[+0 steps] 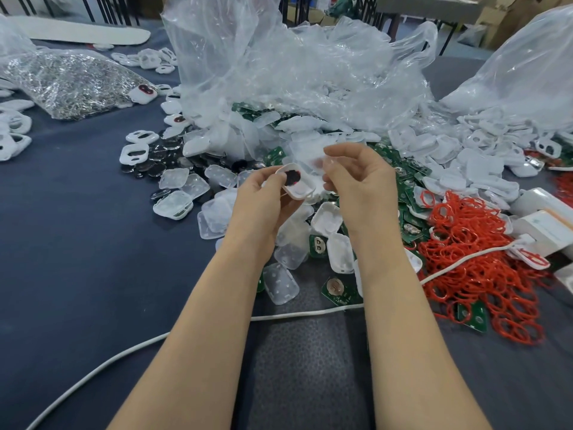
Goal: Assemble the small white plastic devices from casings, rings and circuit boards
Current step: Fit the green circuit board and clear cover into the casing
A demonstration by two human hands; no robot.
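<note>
Nearest, across the dark bench (77, 259), a slack white cable (124, 352). Grips, in the left hand (263, 197), a glossy rounded white casing (302, 189), dark oval inset up, long axis slanting away rightward. Pinches, in the right hand (359, 181), a blurred translucent cover (308, 156) just above-right of it. Likely wants a short leftward press. Beyond: thin red rings (474, 243), green circuit boards (338, 291), crinkled clear bags (279, 72).

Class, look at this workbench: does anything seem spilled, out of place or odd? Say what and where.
Yes. A white cord trails across the table and over the red rings, under both forearms: a snag risk. White casings spill loosely from the plastic bags.
</note>
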